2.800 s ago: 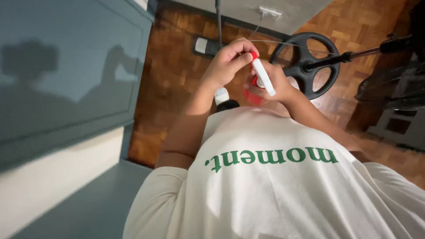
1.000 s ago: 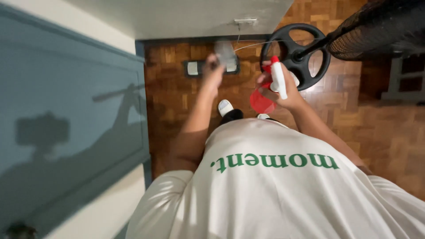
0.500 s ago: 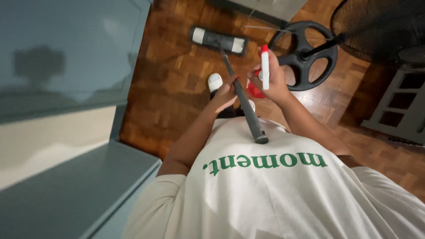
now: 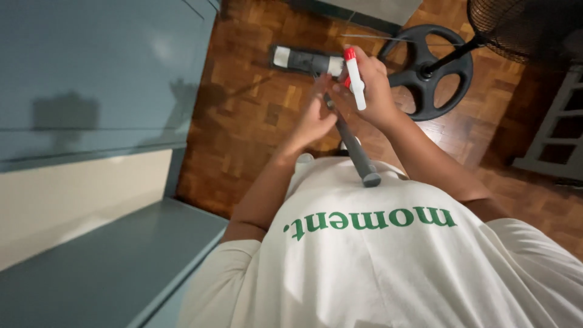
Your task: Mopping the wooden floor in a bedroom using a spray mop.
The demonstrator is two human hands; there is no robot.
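While the right hand [image 4: 373, 91] grips a white spray bottle [image 4: 354, 82] with a red cap upright, the left hand [image 4: 316, 118] closes around the grey mop handle [image 4: 354, 146] just beside it, the flat mop head [image 4: 306, 61] resting on the parquet floor [image 4: 243, 115] beyond the fingers

The floor [image 4: 249, 115] is brown wooden parquet laid in small square blocks. On it at the far side lies a flat mop head [image 4: 306, 61] with a grey pad and white ends, and just right of that stands the round black spoked base [image 4: 428, 76] of a fan. At the far right edge, a grey frame [image 4: 555, 130] stands on the floor.
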